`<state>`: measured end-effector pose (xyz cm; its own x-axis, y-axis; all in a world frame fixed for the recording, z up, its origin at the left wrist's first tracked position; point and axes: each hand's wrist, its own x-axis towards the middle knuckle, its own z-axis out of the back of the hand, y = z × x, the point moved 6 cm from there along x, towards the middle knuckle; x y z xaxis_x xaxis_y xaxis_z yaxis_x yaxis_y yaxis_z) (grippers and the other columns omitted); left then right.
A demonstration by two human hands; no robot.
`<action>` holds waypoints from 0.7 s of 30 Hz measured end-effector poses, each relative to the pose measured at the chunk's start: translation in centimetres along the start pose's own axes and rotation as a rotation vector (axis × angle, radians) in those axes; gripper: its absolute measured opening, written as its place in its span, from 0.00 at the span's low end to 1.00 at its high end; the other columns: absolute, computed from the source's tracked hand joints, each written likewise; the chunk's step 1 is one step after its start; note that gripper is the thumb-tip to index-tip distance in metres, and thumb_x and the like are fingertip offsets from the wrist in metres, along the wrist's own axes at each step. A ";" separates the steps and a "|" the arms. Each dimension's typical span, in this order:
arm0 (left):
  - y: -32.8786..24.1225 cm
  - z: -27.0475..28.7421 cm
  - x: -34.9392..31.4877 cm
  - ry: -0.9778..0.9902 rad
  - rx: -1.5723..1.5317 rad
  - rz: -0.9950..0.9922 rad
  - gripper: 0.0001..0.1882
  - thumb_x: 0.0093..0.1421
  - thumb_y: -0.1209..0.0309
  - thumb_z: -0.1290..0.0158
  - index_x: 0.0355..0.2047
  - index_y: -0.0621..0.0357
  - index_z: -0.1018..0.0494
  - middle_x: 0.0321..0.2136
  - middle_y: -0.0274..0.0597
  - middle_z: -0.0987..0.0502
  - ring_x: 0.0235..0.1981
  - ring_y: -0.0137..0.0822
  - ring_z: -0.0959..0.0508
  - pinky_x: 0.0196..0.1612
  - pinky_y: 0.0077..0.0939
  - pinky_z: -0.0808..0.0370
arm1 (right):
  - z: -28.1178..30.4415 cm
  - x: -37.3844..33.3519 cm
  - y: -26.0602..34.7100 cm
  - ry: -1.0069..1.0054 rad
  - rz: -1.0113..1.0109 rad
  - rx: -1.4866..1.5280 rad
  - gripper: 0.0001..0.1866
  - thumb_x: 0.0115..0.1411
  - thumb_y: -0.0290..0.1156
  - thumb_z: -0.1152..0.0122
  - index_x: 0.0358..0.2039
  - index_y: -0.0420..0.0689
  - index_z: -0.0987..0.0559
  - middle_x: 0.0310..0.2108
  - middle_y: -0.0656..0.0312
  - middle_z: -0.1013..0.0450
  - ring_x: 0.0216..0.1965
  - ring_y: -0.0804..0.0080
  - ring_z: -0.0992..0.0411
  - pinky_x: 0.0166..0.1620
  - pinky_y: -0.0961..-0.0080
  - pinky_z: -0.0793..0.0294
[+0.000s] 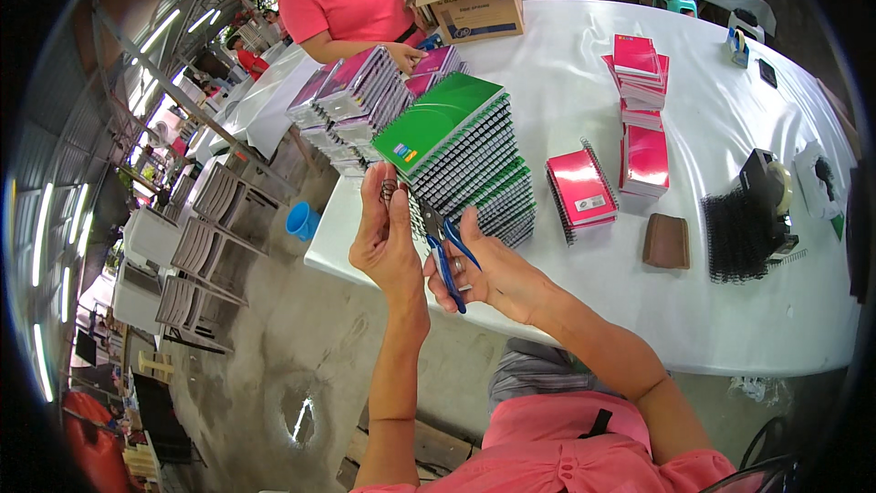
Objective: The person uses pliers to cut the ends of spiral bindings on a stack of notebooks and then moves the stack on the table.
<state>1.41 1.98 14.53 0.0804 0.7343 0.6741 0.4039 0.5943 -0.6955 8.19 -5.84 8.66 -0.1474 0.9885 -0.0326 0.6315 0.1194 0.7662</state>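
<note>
At the near left corner of a tall stack of green spiral notebooks (440,120), my left hand (387,246) pinches a wire spiral coil (415,215) between thumb and fingers. Whether that coil belongs to a notebook in the stack I cannot tell. My right hand (504,279) is closed around blue-handled pliers (442,267). Their dark jaws point up and left, right beside the coil and close to my left fingers. Part of the coil is hidden behind my hand.
Shrink-wrapped notebooks (351,91) stand behind the green stack, near a co-worker (351,0) and a cardboard box (474,5). Rightward on the white table (566,310) are red notebooks (581,184), a brown pouch (666,241), black coils (730,242) and a tape dispenser (771,187).
</note>
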 end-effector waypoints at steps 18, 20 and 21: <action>-0.4 0.5 0.0 -0.041 0.031 -0.012 0.20 0.55 0.84 0.46 0.49 0.66 0.29 0.45 0.46 0.24 0.46 0.30 0.25 0.49 0.19 0.30 | 0.0 0.1 -0.5 -0.072 -0.041 0.002 0.39 0.55 0.71 0.70 0.28 0.42 0.31 0.16 0.66 0.42 0.16 0.75 0.44 0.23 0.78 0.42; -0.3 0.5 0.0 -0.039 0.028 -0.006 0.20 0.55 0.84 0.46 0.50 0.66 0.29 0.45 0.47 0.24 0.46 0.30 0.25 0.49 0.19 0.30 | 0.1 -0.1 -0.9 -0.119 -0.017 -0.022 0.40 0.55 0.71 0.71 0.30 0.41 0.30 0.17 0.64 0.39 0.18 0.73 0.40 0.25 0.77 0.38; -0.2 0.4 -0.1 -0.023 0.019 -0.008 0.20 0.55 0.84 0.46 0.50 0.66 0.29 0.45 0.47 0.24 0.46 0.30 0.25 0.49 0.19 0.30 | 0.3 -0.3 -0.9 -0.166 0.024 -0.046 0.41 0.56 0.70 0.72 0.32 0.39 0.29 0.18 0.62 0.36 0.20 0.71 0.37 0.27 0.75 0.35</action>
<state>0.94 1.97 14.46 0.0560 0.7371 0.6735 0.3871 0.6057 -0.6952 7.89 -6.20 7.73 -0.0026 0.9932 -0.1164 0.5973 0.0949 0.7964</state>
